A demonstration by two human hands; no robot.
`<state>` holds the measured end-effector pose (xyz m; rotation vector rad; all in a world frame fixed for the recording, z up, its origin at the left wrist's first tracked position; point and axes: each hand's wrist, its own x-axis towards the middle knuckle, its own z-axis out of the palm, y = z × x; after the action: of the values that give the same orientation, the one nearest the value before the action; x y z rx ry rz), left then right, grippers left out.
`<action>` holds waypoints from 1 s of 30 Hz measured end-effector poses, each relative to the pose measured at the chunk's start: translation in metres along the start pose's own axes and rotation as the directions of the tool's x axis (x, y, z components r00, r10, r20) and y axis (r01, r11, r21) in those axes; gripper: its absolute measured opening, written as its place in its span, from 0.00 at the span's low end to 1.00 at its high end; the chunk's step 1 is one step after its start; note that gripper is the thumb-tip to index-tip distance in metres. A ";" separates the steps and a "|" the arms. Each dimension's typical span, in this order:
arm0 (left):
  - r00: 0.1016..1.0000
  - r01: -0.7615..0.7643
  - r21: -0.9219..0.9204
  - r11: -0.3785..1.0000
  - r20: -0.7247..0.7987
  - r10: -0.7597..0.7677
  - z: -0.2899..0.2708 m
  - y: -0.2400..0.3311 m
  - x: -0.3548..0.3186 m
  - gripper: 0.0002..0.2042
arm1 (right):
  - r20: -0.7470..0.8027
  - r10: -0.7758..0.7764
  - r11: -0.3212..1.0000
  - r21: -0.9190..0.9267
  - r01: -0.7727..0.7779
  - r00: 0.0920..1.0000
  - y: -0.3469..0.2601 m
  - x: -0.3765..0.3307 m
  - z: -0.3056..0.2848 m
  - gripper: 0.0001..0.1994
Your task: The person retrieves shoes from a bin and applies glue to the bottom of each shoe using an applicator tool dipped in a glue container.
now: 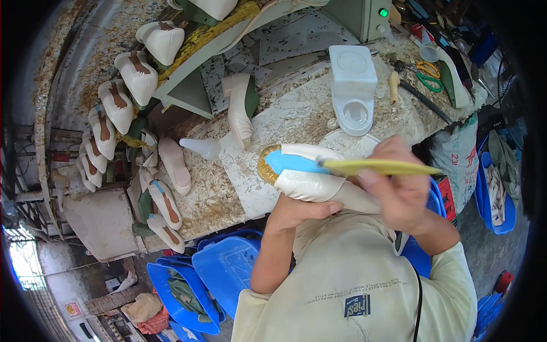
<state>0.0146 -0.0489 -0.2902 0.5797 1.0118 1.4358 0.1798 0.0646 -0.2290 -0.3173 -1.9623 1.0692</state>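
My left hand [306, 212] grips a cream shoe [310, 186] from below, holding it sole side up over the bench's near edge. Its underside has a bright blue middle and a brownish-gold patch at the left end. My right hand [399, 191] is closed around the yellow handle of a brush [370, 167]. The brush's tip meets the right part of the blue area. Just beyond stands a white plastic container [353, 85] with a round cup at its front. A whitish nozzle-shaped piece [202, 148] lies left of the shoe.
Cream shoes [137, 77] line a rack at the left; others lie on the stained workbench [211, 211]. A grey machine housing [336, 20] stands behind. Scissors [428, 77] and a dark-handled tool [424, 101] lie at right. Blue bins [225, 265] stand below the bench.
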 end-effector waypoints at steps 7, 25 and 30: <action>0.994 -0.104 -0.029 0.994 -0.024 0.104 -0.014 -0.013 0.004 0.37 | -0.227 0.502 0.823 0.423 -0.379 0.835 0.003 0.016 -0.010 0.05; 0.971 -0.072 -0.323 0.944 -0.240 -0.008 -0.029 0.003 0.025 0.32 | 0.309 -0.029 0.996 0.092 0.000 0.951 0.011 -0.021 0.029 0.06; 0.952 -0.138 -0.213 0.967 -0.297 0.070 -0.011 0.007 0.023 0.33 | 0.299 0.057 0.986 0.135 -0.101 0.953 0.024 -0.002 0.020 0.05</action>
<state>-0.0014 -0.0289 -0.2946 0.2597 1.0303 1.7414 0.1617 0.0663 -0.2542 -0.1625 -2.1286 1.3733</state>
